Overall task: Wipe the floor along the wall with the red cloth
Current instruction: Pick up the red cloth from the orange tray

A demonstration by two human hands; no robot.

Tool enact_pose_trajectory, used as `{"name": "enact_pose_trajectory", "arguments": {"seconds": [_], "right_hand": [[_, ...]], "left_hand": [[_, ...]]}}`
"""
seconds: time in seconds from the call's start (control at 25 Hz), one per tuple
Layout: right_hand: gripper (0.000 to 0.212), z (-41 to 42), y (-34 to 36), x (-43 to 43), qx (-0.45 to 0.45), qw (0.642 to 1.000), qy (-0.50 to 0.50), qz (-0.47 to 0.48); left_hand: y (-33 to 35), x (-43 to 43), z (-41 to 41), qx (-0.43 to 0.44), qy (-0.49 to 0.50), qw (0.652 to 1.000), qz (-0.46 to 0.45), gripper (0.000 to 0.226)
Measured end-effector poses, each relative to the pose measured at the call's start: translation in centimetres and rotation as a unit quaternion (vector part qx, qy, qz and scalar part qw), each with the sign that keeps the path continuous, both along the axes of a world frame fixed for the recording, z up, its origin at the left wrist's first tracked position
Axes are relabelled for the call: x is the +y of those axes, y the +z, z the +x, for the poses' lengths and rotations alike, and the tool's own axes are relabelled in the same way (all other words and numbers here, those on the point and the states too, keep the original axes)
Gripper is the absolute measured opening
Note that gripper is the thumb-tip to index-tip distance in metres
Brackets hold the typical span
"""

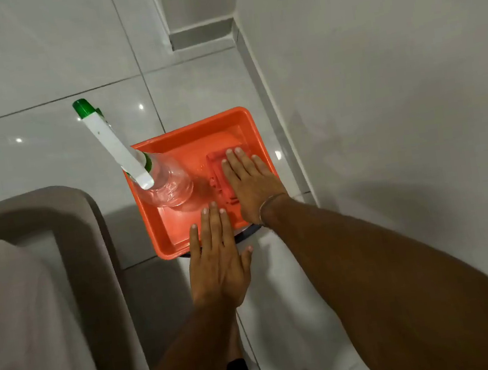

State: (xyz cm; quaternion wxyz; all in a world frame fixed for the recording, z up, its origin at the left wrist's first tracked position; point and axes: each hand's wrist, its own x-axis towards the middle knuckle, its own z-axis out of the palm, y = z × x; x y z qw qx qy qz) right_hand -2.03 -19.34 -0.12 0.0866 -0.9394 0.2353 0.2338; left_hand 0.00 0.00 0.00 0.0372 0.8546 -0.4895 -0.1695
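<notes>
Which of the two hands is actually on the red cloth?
The right hand: it lies flat, fingers spread, on the red cloth inside the orange tray. The left hand only reaches over the tray's near rim, off the cloth.

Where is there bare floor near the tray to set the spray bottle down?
Bare tiles lie left of and beyond the orange tray, ahead of the grey sofa arm. A narrow strip runs between tray and wall. The tray is crowded: spray bottle, red cloth under the right hand, left hand over the near rim.
</notes>
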Motion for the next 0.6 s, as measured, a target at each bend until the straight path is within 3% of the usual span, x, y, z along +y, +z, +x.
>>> {"name": "enact_pose_trajectory", "arguments": {"seconds": [0.08, 0.24, 0.6], "right_hand": [[0.099, 0.5, -0.8, -0.2, 0.016, 1.0, 0.011, 0.006], [0.084, 0.2, -2.2, -0.7, 0.016, 1.0, 0.019, -0.005], [0.081, 0.7, -1.0, -1.7, 0.007, 0.999, 0.015, 0.04]], "left_hand": [[-0.8, 0.0, -0.1, 0.022, 0.017, 0.999, 0.017, 0.085], [-2.1, 0.7, -0.9, 0.023, 0.02, 0.999, 0.011, 0.086], [-2.8, 0.9, -1.0, 0.008, 0.021, 1.0, -0.005, 0.089]]}}
